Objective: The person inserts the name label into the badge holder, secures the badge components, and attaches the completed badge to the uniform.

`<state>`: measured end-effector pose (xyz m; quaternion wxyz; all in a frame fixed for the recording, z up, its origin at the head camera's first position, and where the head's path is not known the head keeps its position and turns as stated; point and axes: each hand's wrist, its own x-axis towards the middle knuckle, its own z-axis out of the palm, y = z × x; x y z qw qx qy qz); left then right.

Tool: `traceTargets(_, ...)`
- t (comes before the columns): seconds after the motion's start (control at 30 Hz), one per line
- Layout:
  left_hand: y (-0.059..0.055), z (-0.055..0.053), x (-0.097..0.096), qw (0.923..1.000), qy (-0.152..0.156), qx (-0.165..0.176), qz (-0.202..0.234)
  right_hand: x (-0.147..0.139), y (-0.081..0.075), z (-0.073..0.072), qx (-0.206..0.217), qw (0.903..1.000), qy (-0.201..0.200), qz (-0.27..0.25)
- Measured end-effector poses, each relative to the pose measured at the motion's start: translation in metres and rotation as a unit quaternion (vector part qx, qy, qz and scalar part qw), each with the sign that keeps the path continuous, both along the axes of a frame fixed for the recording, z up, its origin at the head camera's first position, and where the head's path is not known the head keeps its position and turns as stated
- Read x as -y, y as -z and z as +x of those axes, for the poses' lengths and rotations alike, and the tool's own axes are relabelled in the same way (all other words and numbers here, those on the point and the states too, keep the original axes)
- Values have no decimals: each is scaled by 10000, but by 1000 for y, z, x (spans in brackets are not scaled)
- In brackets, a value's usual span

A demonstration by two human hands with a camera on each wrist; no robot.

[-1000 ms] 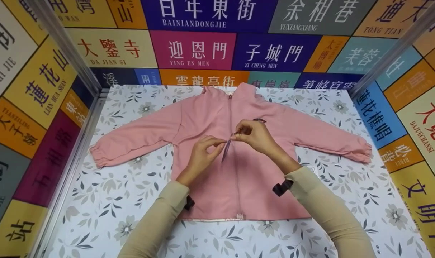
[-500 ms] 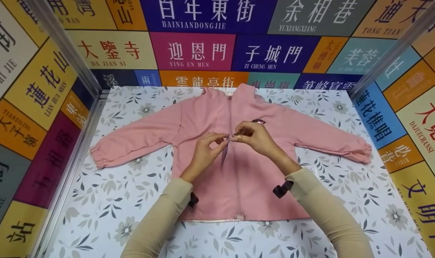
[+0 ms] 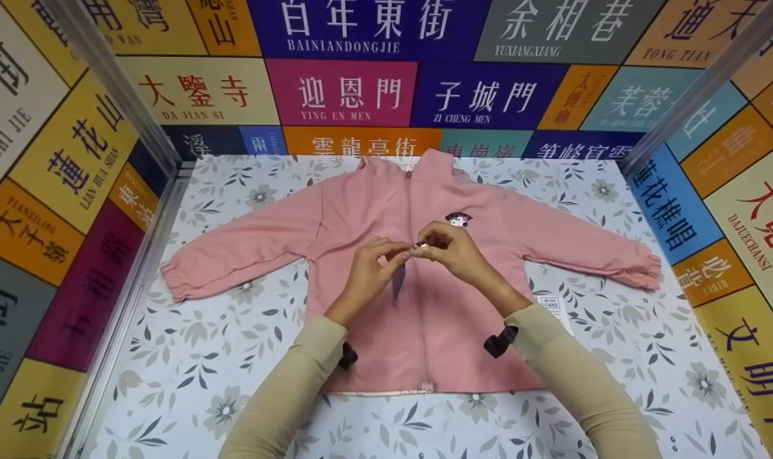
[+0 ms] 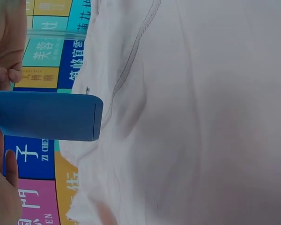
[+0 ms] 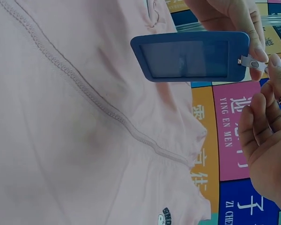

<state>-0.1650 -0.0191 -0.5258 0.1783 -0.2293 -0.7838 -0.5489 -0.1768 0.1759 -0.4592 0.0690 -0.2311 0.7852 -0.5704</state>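
Observation:
A blue badge holder (image 5: 189, 56) with a window on one side hangs over the middle of the pink jacket (image 3: 361, 344). A short pale strap with a snap (image 5: 254, 64) joins its top end. My left hand (image 3: 373, 271) pinches the badge holder's top by the strap. The right hand (image 3: 453, 252) pinches the strap's end between thumb and finger, close beside the left fingertips. The plain back of the badge holder (image 4: 47, 115) faces the left wrist view. The jacket lies flat with both sleeves spread and its front zipper (image 3: 421, 319) closed.
A white printed card (image 3: 550, 304) lies right of the jacket, partly under the right sleeve. A cartoon patch (image 3: 457, 220) marks the jacket's chest. The table (image 3: 214, 344) has a floral cover, with sign-printed walls (image 3: 341, 92) at the back and sides.
Both hands have shifted slightly right and down, fingertips still together. The badge holder has turned to show a little more of its face. More of the chest patch and white card shows.

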Motion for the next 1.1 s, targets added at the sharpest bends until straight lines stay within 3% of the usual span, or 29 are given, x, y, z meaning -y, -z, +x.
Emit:
traceTargets(0.37, 1, -1, -1, 9991, -147, -220, -318, -7, 24, -12, -70, 9980, 219, 596)
traceTargets(0.73, -2, 0, 0, 9985, -192, -106, -501, -12, 27, -15, -333, 9972, 206, 643)
traceTargets(0.93, 0, 1, 1, 9980, -249, 113, -566, -11, 30, -12, -457, 9955, 466, 684)
traceTargets(1.1, 2, 1, 1, 9969, -276, 49, -738, -9, 31, -10, -557, 9937, 636, 731)
